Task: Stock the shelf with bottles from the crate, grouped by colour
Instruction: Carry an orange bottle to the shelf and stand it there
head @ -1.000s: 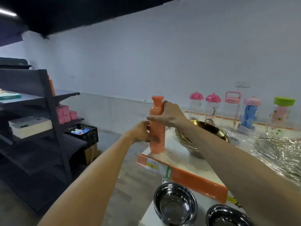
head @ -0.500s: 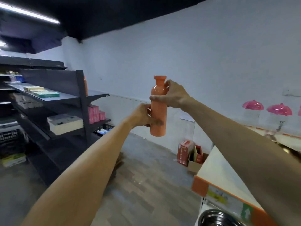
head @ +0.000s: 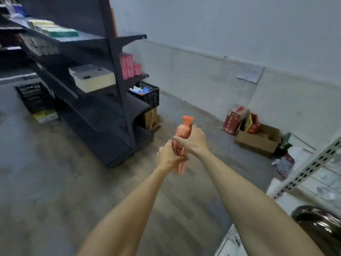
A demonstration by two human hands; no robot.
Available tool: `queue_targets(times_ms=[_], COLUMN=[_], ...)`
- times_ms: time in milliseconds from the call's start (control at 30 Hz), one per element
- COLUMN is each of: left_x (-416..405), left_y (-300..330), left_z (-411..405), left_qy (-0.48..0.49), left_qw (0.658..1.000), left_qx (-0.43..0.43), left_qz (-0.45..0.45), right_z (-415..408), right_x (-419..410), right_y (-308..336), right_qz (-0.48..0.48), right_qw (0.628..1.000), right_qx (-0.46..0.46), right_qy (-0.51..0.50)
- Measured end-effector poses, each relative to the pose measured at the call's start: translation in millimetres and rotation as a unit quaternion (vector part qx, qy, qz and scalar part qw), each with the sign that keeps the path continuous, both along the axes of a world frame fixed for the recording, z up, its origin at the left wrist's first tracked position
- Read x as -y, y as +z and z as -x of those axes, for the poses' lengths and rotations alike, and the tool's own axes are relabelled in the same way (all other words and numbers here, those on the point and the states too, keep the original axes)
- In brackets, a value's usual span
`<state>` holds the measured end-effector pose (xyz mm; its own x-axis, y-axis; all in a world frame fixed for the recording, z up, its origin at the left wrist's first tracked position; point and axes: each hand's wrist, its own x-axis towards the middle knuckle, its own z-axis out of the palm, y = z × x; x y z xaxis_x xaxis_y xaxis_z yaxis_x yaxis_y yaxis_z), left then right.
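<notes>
An orange bottle (head: 182, 131) with an orange cap is held upright in front of me, over the floor. My right hand (head: 192, 140) grips its upper body below the neck. My left hand (head: 168, 157) grips its lower half. A black crate (head: 147, 93) with blue, white and orange bottle caps showing stands on a box behind the dark shelf unit (head: 103, 108). Pink boxes (head: 129, 66) stand on the far side of that unit.
The dark shelf unit carries flat boxes and a large white box (head: 92, 77). A second black crate (head: 34, 96) sits on the floor at left. Cardboard boxes (head: 256, 137) lie against the wall. A white rack (head: 313, 167) and a steel bowl (head: 319, 226) are at right.
The view has swung left and down, away from the white shelf toward the dark shelf unit. Both hands have kept hold of the orange bottle, which now sits lower in view.
</notes>
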<state>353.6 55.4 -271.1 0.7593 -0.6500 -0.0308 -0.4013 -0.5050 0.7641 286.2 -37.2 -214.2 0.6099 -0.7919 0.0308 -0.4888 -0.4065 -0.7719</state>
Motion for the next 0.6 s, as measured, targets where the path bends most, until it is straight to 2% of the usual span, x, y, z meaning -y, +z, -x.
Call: queue_targets(times_ms=[100, 200, 333, 433, 600], left_x=[-5, -9, -5, 17, 72], left_y=[-60, -111, -164, -194, -211], left_z=[3, 6, -6, -29, -61], left_qy=[0.023, 0.005, -0.036, -0.043, -0.03], left_qw=[0.998, 0.994, 0.977, 0.965, 0.958], left_qx=[-0.01, -0.042, -0.175, -0.215, -0.23], left_qz=[-0.066, -0.103, -0.115, -0.145, -0.171], right_z=[-13, -15, -23, -38, -71], right_x=[-4, 5, 31, 60, 124], right_y=[-67, -118, -166, -193, -218], right_qz=[-0.065, -0.11, -0.145, -0.173, -0.281], right_qw=[0.996, 0.989, 0.978, 0.97, 0.947], right_qx=[-0.04, -0.093, -0.152, -0.166, -0.148], right_qy=[-0.049, -0.029, 0.017, 0.036, 0.042])
